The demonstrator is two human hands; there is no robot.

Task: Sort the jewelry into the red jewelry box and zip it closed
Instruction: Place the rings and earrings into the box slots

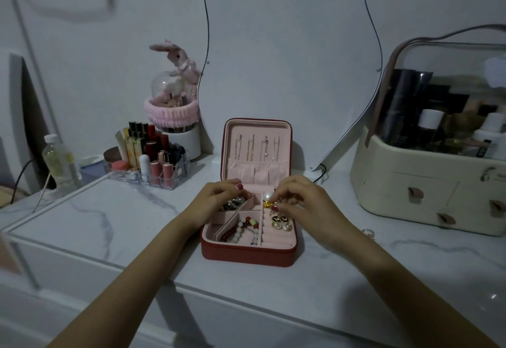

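Currently the red jewelry box sits open on the marble-patterned tabletop, lid upright against the wavy-edged mirror. Right hand pinches a small gold piece between thumb and fingertips, over the box's right-hand ring rolls. Left hand hovers at the rear left compartment, fingers curled over dark beads; whether it grasps them cannot be told. Front compartment holds a red-and-white bead bracelet; round earrings sit on the ring rolls. Chains hang inside the lid. Left of box: clear lipstick organizer, plastic bottle, pink rabbit ornament. Right: cream cosmetics case with clear lid. A ring lies on the tabletop between box and case.
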